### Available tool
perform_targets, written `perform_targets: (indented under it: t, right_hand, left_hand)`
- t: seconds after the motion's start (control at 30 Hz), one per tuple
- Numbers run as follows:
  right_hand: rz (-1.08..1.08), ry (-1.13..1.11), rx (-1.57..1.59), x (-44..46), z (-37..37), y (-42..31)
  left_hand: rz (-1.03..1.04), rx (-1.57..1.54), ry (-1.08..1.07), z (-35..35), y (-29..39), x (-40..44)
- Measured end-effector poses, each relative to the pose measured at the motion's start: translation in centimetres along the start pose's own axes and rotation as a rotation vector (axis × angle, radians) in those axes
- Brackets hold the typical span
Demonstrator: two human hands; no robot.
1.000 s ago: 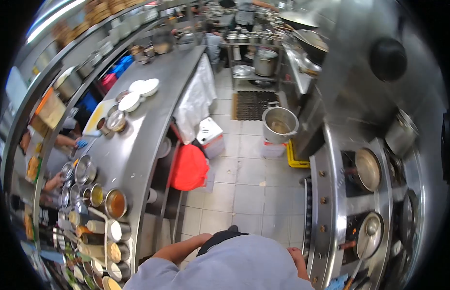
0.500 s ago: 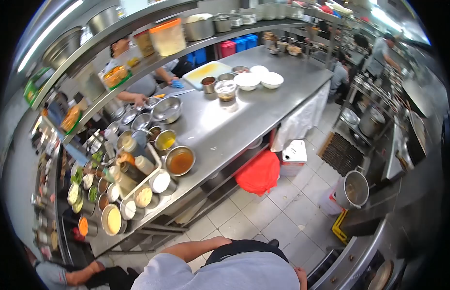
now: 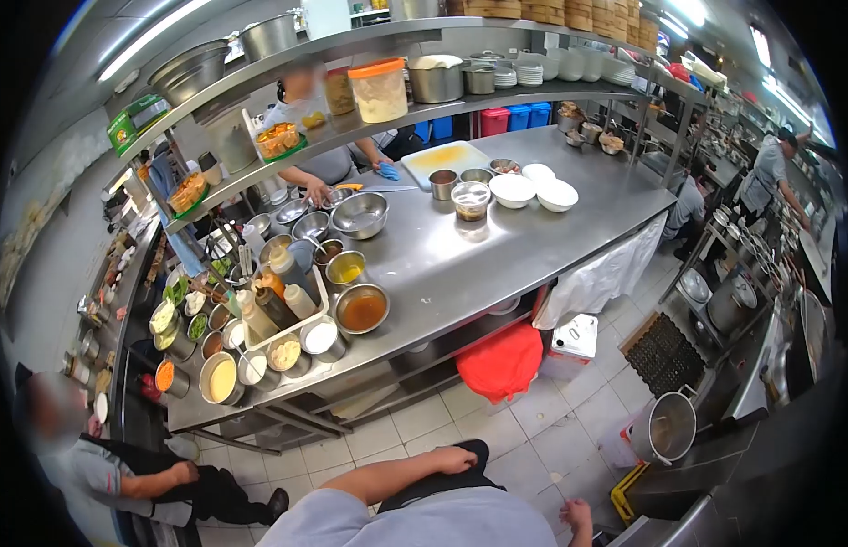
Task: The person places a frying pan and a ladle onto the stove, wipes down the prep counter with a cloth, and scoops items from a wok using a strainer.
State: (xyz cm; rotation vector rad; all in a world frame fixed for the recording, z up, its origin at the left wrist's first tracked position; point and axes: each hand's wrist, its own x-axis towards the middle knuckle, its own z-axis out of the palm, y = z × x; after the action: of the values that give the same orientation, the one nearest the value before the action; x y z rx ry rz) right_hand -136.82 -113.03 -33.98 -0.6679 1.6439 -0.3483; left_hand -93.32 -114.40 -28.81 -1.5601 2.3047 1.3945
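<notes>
My left hand (image 3: 457, 459) hangs in front of my dark trousers, its fingers curled in and nothing showing in them. Low on the other side is my right hand (image 3: 577, 512), held away from my body with fingers partly spread and no object in it. Neither hand touches the steel table (image 3: 442, 292) ahead. On its near left corner stand a bowl of brown sauce (image 3: 363, 311), a pot of white stuff (image 3: 323, 337) and a pot of yellow liquid (image 3: 221, 379). A tray of squeeze bottles (image 3: 276, 301) stands behind them.
Below the table are a red-covered bin (image 3: 501, 360) and a white tin (image 3: 574, 337). A large pot (image 3: 670, 427) and a black mat (image 3: 665, 356) lie to the right. One person (image 3: 123, 479) sits at left; another person's hand (image 3: 316, 190) reaches over the bowls.
My view has tilted up and shifted, so more of the upper shelf and the seated person shows. My left hand has come into sight, and more of my right hand shows.
</notes>
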Motion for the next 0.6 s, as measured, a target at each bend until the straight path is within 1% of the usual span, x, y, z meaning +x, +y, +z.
perform_targets:
  t: [0.07,0.1,0.13,0.2,0.23,0.27,0.3,0.33,0.37,0.4,0.43,0.47,0.53,0.57,0.6]
  right_hand:
    - [-0.025,0.016,0.048,1.1,-1.2,-0.6]
    - [-0.029,0.033,0.078,1.4,-1.6,-0.6]
    - [-0.043,0.056,0.107,1.6,-1.7,-0.4]
    - [-0.076,0.091,0.179,-0.3,-1.5,-0.2]
    - [-0.103,0.106,0.225,-1.7,-1.3,0.1]
    - [-0.122,0.197,0.241,-1.6,-0.8,2.3]
    - [-0.141,0.194,0.283,-2.5,-0.3,4.1]
    - [-0.088,0.261,0.254,-3.4,0.7,6.1]
    - [-0.023,0.268,0.292,-5.6,1.9,7.0]
    - [0.017,0.304,0.28,-7.0,3.5,8.9]
    - [0.076,0.346,0.259,-9.2,5.2,9.9]
    - [0.12,0.374,0.265,-10.6,6.9,12.3]
    - [0.216,0.455,0.364,-14.8,10.6,15.7]
    - [0.264,0.52,0.451,-17.6,12.4,17.5]
    - [0.292,0.631,0.584,-20.2,14.2,18.8]
  left_hand:
    - [-0.004,-0.139,0.046,0.6,1.4,1.3]
    - [-0.07,-0.071,-0.084,0.5,2.1,1.9]
    - [-0.051,-0.056,-0.12,0.6,2.1,2.1]
    - [0.003,0.023,-0.334,1.8,1.4,3.6]
    - [0.059,-0.001,-0.375,2.6,-0.3,4.8]
    - [0.133,-0.039,-0.419,3.0,-1.9,5.5]
    - [0.165,0.018,-0.41,3.4,-3.3,5.9]
    - [0.145,-0.004,-0.454,2.3,-3.5,5.5]
    - [0.135,0.058,-0.591,1.9,-4.7,6.1]
    - [0.07,0.047,-0.658,1.5,-6.0,6.1]
    - [0.029,-0.216,-0.822,3.6,-11.6,7.7]
    - [-0.129,-0.048,-0.859,2.4,-9.6,6.8]
    - [-0.177,0.035,-0.891,1.6,-11.1,5.9]
    - [-0.188,0.06,-0.897,1.2,-11.7,6.0]
    - [-0.2,0.08,-0.899,0.7,-11.9,6.2]
